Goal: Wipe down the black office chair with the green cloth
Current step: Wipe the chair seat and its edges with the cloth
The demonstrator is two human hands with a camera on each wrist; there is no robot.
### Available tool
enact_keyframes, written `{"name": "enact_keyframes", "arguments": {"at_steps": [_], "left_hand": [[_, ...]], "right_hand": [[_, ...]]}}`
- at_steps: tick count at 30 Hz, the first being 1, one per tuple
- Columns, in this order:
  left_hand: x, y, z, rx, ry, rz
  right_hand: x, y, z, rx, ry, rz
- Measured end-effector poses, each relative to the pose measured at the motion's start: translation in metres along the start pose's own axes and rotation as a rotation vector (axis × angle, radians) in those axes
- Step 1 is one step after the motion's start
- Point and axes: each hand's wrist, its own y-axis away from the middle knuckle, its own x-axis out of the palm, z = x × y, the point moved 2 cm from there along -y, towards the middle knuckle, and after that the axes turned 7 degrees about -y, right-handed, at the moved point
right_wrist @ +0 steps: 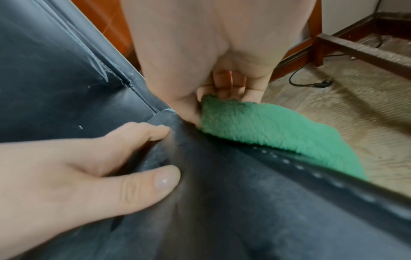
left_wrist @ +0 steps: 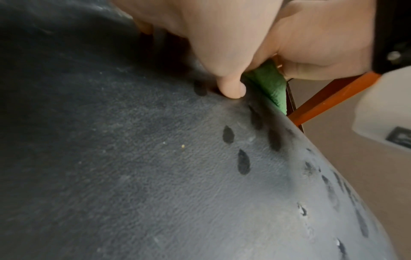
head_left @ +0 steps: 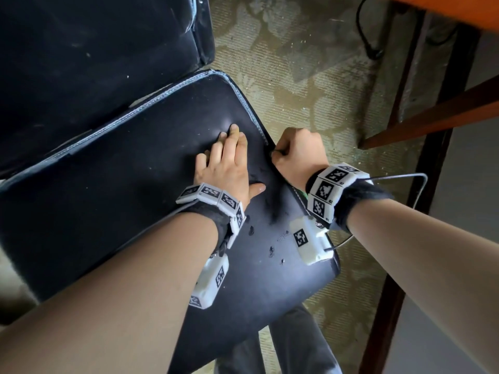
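- Broadly, the black office chair (head_left: 113, 190) fills the left and centre of the head view; its dusty seat carries dark damp spots toward the lower middle.
- The left hand (head_left: 228, 166) lies flat mid-frame, fingers straight and spread, probably steadying the seat.
- The right hand (head_left: 299, 155), just right of it, curls round the seat's edge, clutching the cloth.
- The green cloth (right_wrist: 273, 130) drapes over that side edge, apparently to wipe it.

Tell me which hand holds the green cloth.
The right hand, its fingers curled round the fuzzy green cloth at the black leather chair seat's edge; the left hand lies flat on top.
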Motion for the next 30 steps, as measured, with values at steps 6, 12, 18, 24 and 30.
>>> {"name": "enact_keyframes", "arguments": {"at_steps": [6, 12, 18, 24, 30], "left_hand": [[0.004, 0.003, -0.001, 0.027, -0.019, 0.007], [0.008, 0.005, -0.006, 0.039, -0.024, 0.01], [0.01, 0.006, -0.007, 0.041, -0.01, 0.014], [0.011, 0.001, -0.005, 0.034, 0.0, 0.029], [0.01, 0.002, -0.003, 0.052, 0.003, 0.024]], "right_hand": [[-0.005, 0.025, -0.019, 0.053, -0.006, 0.065], [0.004, 0.029, -0.021, 0.034, -0.014, 0.012], [0.006, 0.002, 0.003, 0.02, -0.055, -0.058], [0.009, -0.032, 0.024, 0.013, -0.019, -0.084], [0.0, -0.011, 0.008, 0.006, 0.007, -0.015]]}}
